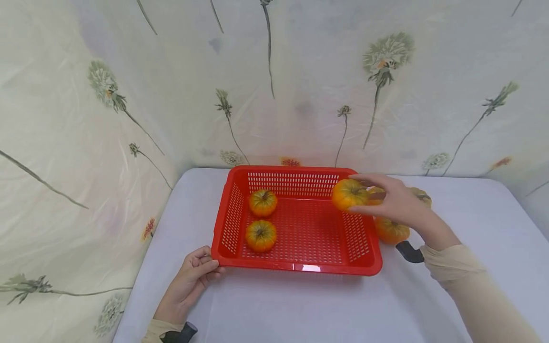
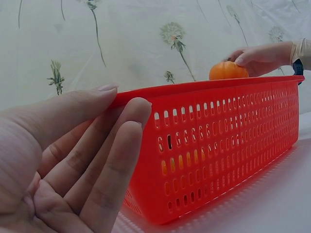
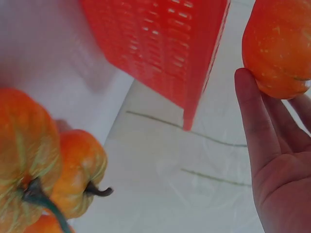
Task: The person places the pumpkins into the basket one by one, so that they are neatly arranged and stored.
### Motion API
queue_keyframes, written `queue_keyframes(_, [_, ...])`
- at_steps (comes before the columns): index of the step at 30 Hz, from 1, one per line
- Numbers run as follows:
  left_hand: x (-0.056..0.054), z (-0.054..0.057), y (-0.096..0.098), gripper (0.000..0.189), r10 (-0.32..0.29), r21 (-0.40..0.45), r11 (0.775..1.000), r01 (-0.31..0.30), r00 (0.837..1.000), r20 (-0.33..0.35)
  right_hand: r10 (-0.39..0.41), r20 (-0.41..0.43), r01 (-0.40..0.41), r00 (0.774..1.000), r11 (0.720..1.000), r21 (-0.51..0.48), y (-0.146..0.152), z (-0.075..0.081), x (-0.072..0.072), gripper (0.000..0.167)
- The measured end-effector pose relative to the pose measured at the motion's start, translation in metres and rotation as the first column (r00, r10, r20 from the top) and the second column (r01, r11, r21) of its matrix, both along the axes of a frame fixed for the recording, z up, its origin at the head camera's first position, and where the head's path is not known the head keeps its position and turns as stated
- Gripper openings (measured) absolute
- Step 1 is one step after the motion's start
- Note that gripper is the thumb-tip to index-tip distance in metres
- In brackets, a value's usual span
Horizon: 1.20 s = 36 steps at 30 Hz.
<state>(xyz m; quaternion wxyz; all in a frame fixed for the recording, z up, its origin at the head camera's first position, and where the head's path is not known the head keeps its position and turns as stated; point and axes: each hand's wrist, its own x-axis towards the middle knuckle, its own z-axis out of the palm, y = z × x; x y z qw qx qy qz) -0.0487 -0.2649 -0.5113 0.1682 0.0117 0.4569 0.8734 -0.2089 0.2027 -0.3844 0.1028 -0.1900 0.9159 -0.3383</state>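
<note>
My left hand (image 1: 193,280) pinches the near left corner of a red plastic basket (image 1: 296,267), thumb on top of the rim and fingers below, as the left wrist view shows. Over the basket's right side, my right hand (image 1: 396,200) holds a small orange pumpkin (image 1: 348,195) between thumb and fingers. In the right wrist view this held pumpkin (image 3: 279,48) sits at the fingertips, higher than the basket rim. Two more pumpkins lie inside at the left, one farther pumpkin (image 1: 263,203) and one nearer pumpkin (image 1: 260,236).
Several pumpkins stand on the white-covered table (image 1: 266,309) just right of the basket, among them a near pumpkin (image 1: 392,231), partly hidden by my right hand and forearm. A flower-printed curtain (image 1: 300,85) rises behind the table and along its left side.
</note>
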Motion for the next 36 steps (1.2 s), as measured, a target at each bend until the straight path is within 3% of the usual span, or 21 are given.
queue_keyframes(7, [0.001,0.0,0.0,0.022,-0.003,-0.012,1.0,0.003,1.0,0.005,0.047,0.041,-0.046,0.998,0.999,-0.026,-0.018,0.008,-0.006,0.081])
queue_keyframes(14, [0.0,0.0,0.0,0.023,-0.005,-0.007,1.0,0.004,1.0,-0.009,0.105,-0.004,-0.105,0.994,0.994,-0.018,-0.037,0.013,-0.011,0.079])
queue_keyframes(19, [0.0,0.0,0.0,0.023,0.001,-0.005,1.0,-0.001,1.0,-0.004,0.13,-0.022,-0.13,0.991,0.992,-0.001,-0.049,0.011,-0.018,0.075])
queue_keyframes(30, [0.001,-0.001,-0.001,0.025,-0.01,0.012,1.0,0.01,1.0,-0.02,0.189,0.039,-0.189,0.981,0.982,-0.016,-0.074,0.007,-0.031,0.077])
queue_keyframes(36, [0.001,-0.001,-0.001,0.026,-0.015,0.021,1.0,0.016,0.999,-0.028,0.205,0.041,-0.204,0.978,0.979,-0.016,-0.085,-0.002,-0.037,0.076])
